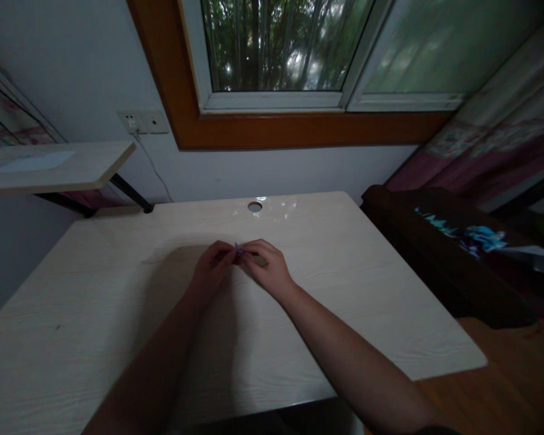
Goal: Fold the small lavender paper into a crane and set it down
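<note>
Handling the small purple piece [238, 249] well is probably calling for a light, even pinch from both sides. The left hand [212, 266] is pinching its left side, fingertips close together; the piece is sitting between both sets of fingertips, over the table [344, 296]; the right hand [272, 266] is gripping its right side, thumb and forefinger curving into a loop.

Left hand [211, 269], 1; right hand [271, 266], 1. Small purplish item [237, 247]: at least 1, partly hidden. Desk [367, 284]: 1. Round hole [254, 207]: 1. Shelf [84, 163], far left: 1. Window panes [290, 45]: 2. Outlet plates [133, 122]: 2.
</note>
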A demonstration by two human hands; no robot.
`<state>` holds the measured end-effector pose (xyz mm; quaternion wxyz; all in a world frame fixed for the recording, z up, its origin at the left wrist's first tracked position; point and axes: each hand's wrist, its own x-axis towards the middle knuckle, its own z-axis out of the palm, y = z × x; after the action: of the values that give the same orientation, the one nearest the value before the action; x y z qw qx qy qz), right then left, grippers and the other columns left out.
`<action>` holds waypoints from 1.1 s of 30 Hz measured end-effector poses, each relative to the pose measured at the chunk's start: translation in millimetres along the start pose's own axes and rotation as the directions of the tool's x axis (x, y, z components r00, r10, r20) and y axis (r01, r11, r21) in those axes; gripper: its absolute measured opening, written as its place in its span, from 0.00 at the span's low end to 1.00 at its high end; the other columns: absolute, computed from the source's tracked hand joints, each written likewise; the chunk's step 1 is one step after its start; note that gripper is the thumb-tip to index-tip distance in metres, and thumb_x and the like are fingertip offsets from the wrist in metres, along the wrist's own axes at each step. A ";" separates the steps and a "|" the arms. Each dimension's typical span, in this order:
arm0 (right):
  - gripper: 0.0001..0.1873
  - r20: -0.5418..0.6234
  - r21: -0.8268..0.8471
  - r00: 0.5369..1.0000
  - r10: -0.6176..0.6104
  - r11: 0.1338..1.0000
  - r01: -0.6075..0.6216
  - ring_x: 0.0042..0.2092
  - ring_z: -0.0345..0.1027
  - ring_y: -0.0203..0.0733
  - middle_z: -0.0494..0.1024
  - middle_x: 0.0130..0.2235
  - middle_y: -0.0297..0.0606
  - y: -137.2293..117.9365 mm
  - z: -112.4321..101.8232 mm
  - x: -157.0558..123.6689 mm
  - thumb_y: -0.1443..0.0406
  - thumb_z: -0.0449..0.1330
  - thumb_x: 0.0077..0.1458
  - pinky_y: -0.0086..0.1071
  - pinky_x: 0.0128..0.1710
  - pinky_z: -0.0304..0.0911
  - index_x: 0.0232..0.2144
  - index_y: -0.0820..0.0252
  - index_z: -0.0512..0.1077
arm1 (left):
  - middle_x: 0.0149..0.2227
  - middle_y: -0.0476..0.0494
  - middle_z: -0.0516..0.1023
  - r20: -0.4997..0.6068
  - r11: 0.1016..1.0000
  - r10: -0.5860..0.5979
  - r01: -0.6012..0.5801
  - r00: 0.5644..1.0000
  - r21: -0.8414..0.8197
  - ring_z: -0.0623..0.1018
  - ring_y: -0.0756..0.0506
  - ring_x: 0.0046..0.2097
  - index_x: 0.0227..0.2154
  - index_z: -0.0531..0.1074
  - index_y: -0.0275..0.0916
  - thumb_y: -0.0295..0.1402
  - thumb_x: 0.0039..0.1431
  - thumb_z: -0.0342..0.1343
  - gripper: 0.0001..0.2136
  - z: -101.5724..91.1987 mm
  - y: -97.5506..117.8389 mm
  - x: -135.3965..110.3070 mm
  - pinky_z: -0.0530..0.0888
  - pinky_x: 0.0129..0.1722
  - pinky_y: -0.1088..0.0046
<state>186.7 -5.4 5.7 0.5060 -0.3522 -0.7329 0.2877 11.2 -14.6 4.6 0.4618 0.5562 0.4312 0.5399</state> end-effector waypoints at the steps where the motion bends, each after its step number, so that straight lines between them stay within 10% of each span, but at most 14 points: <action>1: 0.08 -0.002 0.013 1.000 0.006 1.000 -0.006 0.43 0.73 0.42 0.79 0.40 0.40 -0.7 -0.4 0.3 0.63 0.59 0.60 0.37 0.45 0.68 0.40 0.53 0.77 | 0.32 0.47 0.74 -0.002 1.000 0.000 0.000 1.000 -0.012 0.77 0.48 0.35 0.32 0.72 0.38 0.39 0.56 0.61 0.09 0.2 0.0 -0.1 0.76 0.41 0.69; 33: 0.03 -0.037 0.141 0.996 0.087 0.987 -0.081 0.41 0.73 0.40 0.79 0.37 0.39 3.4 2.7 1.2 0.65 0.62 0.57 0.36 0.44 0.69 0.34 0.55 0.77 | 0.32 0.47 0.78 0.012 0.963 0.117 -0.116 0.993 0.241 0.78 0.48 0.35 0.32 0.75 0.39 0.37 0.54 0.63 0.08 -5.4 -9.6 1.3 0.75 0.38 0.72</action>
<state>184.6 -2.6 2.8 0.5325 -0.3526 -0.6845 0.3514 6.1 -11.1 -4.6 0.3577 0.6322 0.4607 0.5100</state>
